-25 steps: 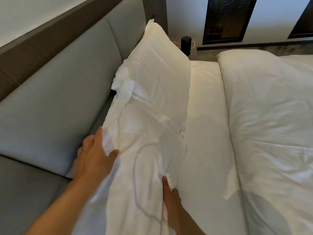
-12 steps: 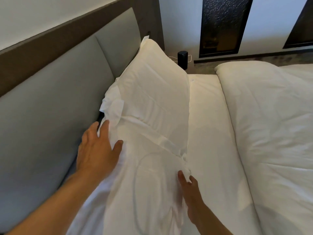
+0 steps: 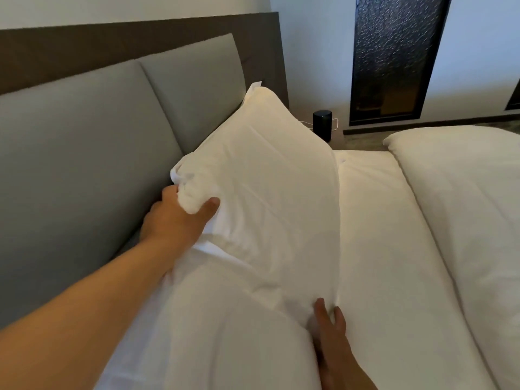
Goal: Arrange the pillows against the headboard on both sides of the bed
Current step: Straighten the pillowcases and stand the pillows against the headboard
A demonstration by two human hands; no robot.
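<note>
A white pillow (image 3: 264,175) leans tilted against the grey padded headboard (image 3: 84,142), its far corner pointing up. My left hand (image 3: 180,218) pinches the pillow's near upper corner, thumb on the front, fingers behind. A second white pillow (image 3: 219,333) lies in front of me, overlapping the first one's lower edge. My right hand (image 3: 329,333) rests flat with fingers apart where the two pillows meet the sheet; its grip is unclear.
A folded white duvet (image 3: 464,209) covers the right part of the bed, leaving a strip of white sheet (image 3: 374,235) beside the pillows. A black cylindrical speaker (image 3: 322,125) with a cable stands on the nightstand past the far pillow. Dark window panel behind.
My left hand moved up from the near pillow to the far pillow's corner and closed on it. My right hand slid right to the pillow edge. The view lifted toward the headboard.
</note>
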